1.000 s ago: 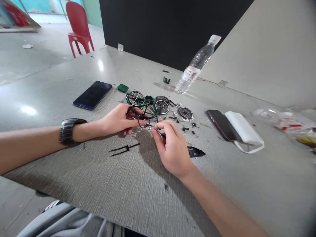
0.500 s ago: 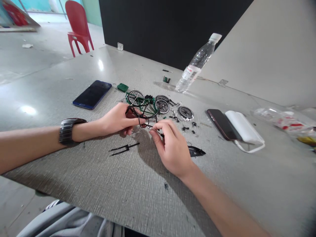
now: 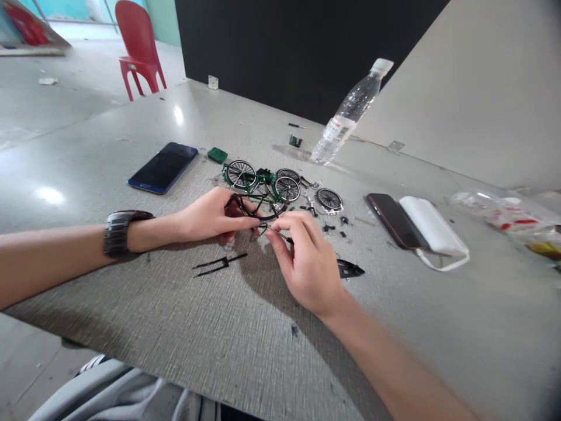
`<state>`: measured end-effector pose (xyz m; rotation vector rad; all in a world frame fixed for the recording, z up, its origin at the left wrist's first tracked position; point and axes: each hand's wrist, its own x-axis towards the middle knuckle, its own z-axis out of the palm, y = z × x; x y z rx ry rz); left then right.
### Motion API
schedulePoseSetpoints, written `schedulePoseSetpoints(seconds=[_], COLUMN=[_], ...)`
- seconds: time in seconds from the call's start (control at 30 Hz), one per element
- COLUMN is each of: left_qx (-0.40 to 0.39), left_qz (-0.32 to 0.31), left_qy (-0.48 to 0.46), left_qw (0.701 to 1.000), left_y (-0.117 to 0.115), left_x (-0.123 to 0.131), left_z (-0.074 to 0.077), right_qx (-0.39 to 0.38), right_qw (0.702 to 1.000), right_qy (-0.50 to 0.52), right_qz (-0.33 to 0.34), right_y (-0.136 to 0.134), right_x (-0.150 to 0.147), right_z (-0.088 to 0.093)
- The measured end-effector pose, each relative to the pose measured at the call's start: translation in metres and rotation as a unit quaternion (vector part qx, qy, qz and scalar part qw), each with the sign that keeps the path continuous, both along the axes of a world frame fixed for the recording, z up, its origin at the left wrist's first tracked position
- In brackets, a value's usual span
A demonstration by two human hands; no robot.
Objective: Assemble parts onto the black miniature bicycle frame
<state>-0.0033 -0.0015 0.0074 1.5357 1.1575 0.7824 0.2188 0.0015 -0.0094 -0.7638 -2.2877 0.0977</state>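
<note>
My left hand [image 3: 210, 216], with a dark wristwatch [image 3: 118, 232] on its wrist, pinches a thin black model bicycle frame [image 3: 254, 206] just above the grey table [image 3: 219, 327]. My right hand [image 3: 307, 260] is closed in a pinch on a small thin black part [image 3: 280, 235] held against that frame. Right behind the hands lie a green model bicycle with spoked wheels [image 3: 258, 178], a loose wheel [image 3: 329, 200] and several tiny black parts. A black fork piece [image 3: 219, 264] lies below my left hand, and a black saddle-like part [image 3: 350, 269] sits beside my right hand.
A dark blue phone [image 3: 163, 168] lies at the left, a second phone [image 3: 392, 220] and a white power bank [image 3: 432, 231] at the right. A clear water bottle [image 3: 350, 114] leans at the back. Plastic bags [image 3: 508, 219] sit far right. A red chair [image 3: 139, 44] stands beyond the table.
My left hand has tilted the black frame flatter and slightly lower toward the table. My right hand stays pinched at the frame's end, barely shifted.
</note>
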Motion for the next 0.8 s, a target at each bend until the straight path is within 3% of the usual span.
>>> schedulePoseSetpoints(seconds=[0.57,0.8], left_qx=[0.01,0.028], left_qz=[0.033,0.104], left_qy=[0.025,0.03], left_qw=[0.999,0.994], left_y=[0.0,-0.0029], left_x=[0.0,0.0018], left_z=[-0.0041,-0.0007], right_qx=[0.046,0.071], right_qw=[0.999,0.995], right_qy=[0.002,-0.027], right_qz=[-0.016,-0.068], right_y=[-0.0026,0.0016], right_x=[-0.0005,0.0025], right_z=[0.0028,0.003])
